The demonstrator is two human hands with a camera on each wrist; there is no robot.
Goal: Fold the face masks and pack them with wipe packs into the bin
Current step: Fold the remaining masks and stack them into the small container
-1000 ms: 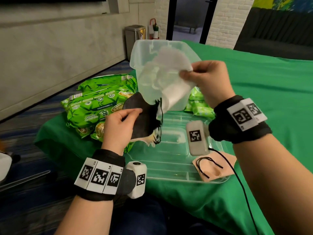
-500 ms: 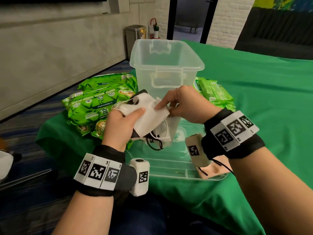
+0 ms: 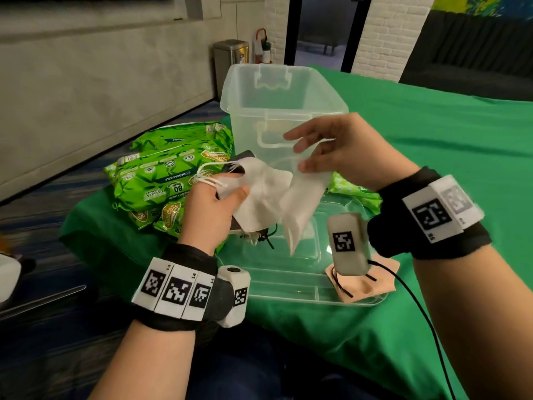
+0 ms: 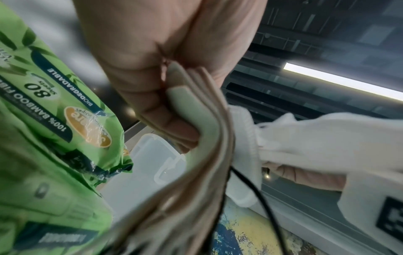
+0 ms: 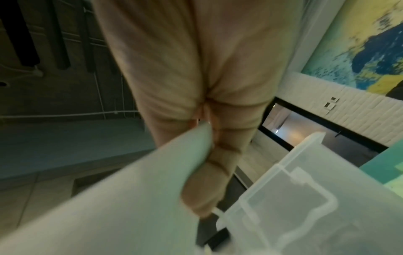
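A stack of face masks (image 3: 253,197) is clutched in the left grip (image 3: 212,212), while the top white mask (image 3: 302,197) is pinched by the right grip (image 3: 340,151).

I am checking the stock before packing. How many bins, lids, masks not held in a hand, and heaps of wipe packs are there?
Bin: 1
Lid: 1
Mask not held: 1, peach, at the lid's corner
Heaps of wipe packs: 2, the left heap and the right heap, one on each side of the bin
Total: 5
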